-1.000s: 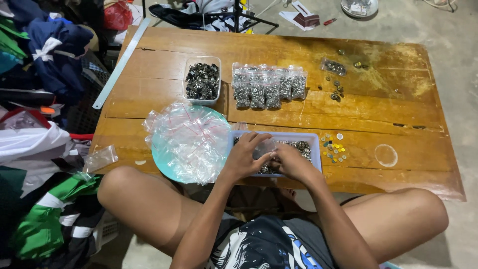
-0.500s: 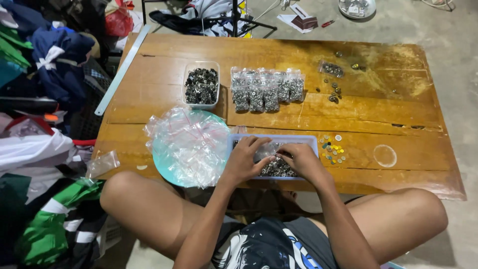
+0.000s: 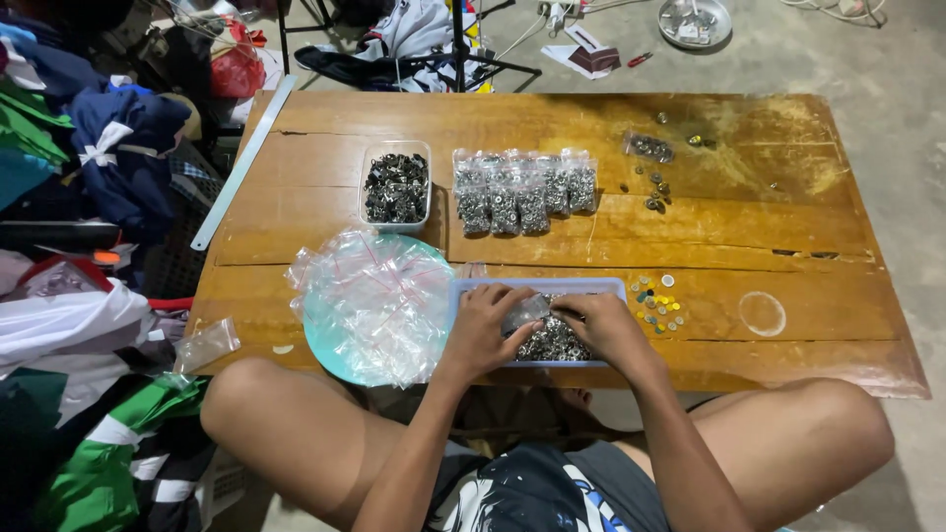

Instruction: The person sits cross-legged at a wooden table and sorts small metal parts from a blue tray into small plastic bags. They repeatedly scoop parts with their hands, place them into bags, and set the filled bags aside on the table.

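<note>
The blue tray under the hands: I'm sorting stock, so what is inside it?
The blue tray holds a heap of small silvery metal pieces. The left hand and right hand hold a small clear bag over it, covering much of the inside.

The left hand and right hand hide much of the tray; its small metal pieces are too tiny to identify.

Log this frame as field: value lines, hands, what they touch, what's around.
left hand: in blue tray, holding small clear bag
right hand: on same bag, over metal pieces
left of tray: pile of empty clear bags
behind: clear tub of dark parts; row of filled bags
right: coloured buttons
surface: wooden table
</note>
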